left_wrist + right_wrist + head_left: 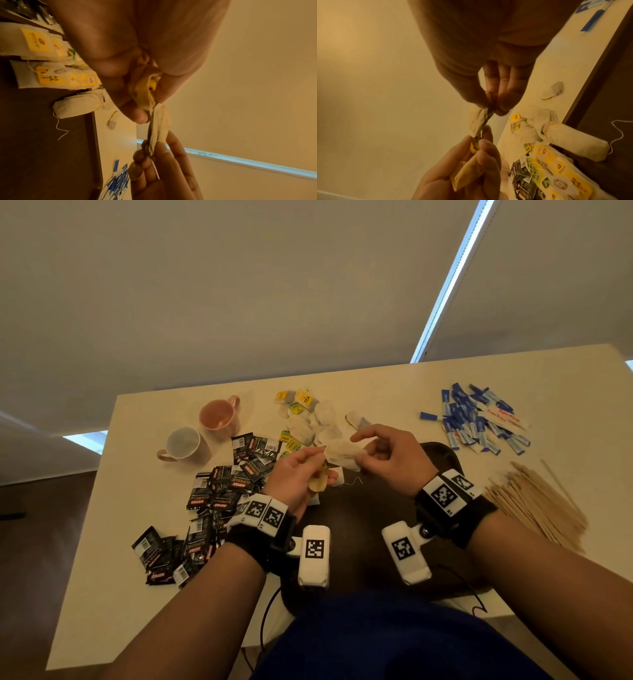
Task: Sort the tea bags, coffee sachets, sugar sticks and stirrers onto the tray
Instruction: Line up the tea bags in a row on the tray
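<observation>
Tea bags, pale paper pouches with yellow tags [308, 419], lie heaped at about twelve o'clock on the cream rectangular desk [394, 385], just beyond the far rim of the dark brown oval tray [363, 525], which sits at the desk's near middle under both hands. Black foil coffee sachets [219, 491] sprawl at nine o'clock of the tray, blue-and-white paper sugar sticks [479, 419] at two o'clock, thin wooden stirrers [537, 501] at three o'clock. Two ceramic mugs, one pink inside [219, 414] and one pale grey inside [185, 444], stand at ten o'clock. A few tea bags already rest on the tray's far edge, one plump pouch [77, 106] trailing its white string. The step in hand looks like freeing one bag from another: the left hand [298, 477] is clenched round a tan pouch and its yellow tag, while the right hand [387, 453] pinches the far end of the crumpled white tea bag [342, 455] stretched between them, above the tray. Paper this thin will likely tear, so pull slowly along the string, not across the pouch, keeping the pinch on the sealed edge. Once loose, lay each bag flat beside those already on the tray, strings tucked, so they do not snag the neighbours again.
</observation>
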